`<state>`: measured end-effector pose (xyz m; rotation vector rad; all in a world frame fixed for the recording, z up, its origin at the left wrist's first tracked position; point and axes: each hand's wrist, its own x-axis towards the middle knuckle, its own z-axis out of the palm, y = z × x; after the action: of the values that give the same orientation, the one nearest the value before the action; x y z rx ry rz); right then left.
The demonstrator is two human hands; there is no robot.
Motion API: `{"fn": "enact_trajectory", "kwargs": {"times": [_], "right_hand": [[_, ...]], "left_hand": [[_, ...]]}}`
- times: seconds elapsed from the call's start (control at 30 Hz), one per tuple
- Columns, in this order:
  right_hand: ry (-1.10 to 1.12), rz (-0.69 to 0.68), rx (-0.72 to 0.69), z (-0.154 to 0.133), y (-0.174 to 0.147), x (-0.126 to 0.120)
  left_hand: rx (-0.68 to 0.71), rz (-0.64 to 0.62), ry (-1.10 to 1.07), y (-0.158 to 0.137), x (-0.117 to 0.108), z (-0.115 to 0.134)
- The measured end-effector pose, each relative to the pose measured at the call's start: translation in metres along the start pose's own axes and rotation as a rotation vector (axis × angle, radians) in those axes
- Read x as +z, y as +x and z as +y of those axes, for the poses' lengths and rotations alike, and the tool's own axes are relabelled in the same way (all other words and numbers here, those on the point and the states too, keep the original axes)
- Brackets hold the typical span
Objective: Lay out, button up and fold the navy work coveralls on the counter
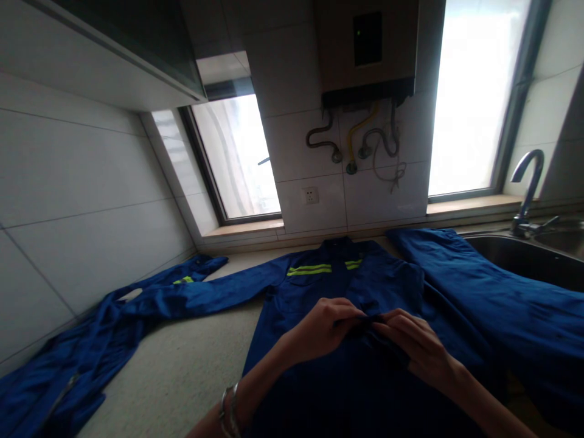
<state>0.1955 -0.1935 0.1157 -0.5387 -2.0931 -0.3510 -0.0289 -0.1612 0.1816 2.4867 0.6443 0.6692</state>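
A blue work jacket [319,292] with yellow-green reflective stripes lies spread flat on a pale countertop [191,365], collar toward the wall. My left hand [322,331] and my right hand [415,347] meet at the jacket's front opening, both pinching the fabric near its centre seam. A bracelet sits on my left wrist. The jacket's left sleeve [191,292] stretches out toward the tiled wall.
More blue cloth [493,292] drapes over the right, partly over a steel sink [524,255] with a curved tap [527,188]. Another blue piece [50,377] lies at the near left. Two windows, a wall socket and a water heater with hoses stand behind.
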Motion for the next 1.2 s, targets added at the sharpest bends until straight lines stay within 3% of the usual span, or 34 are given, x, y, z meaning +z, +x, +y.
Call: {"fn": "enact_trajectory", "kwargs": {"times": [0.53,1.0,1.2], "right_hand": [[-0.018,0.035,-0.012,-0.003,0.005,0.000],[0.056,0.027,0.138,-0.007,0.010,0.003],[0.096,0.025,0.196,-0.005,0.005,0.012]], "left_hand": [[0.051,-0.027,0.049,-0.001,0.010,-0.003],[0.146,-0.132,0.243,-0.004,-0.002,0.013],[0.139,-0.091,0.345,-0.004,0.003,0.015]]}}
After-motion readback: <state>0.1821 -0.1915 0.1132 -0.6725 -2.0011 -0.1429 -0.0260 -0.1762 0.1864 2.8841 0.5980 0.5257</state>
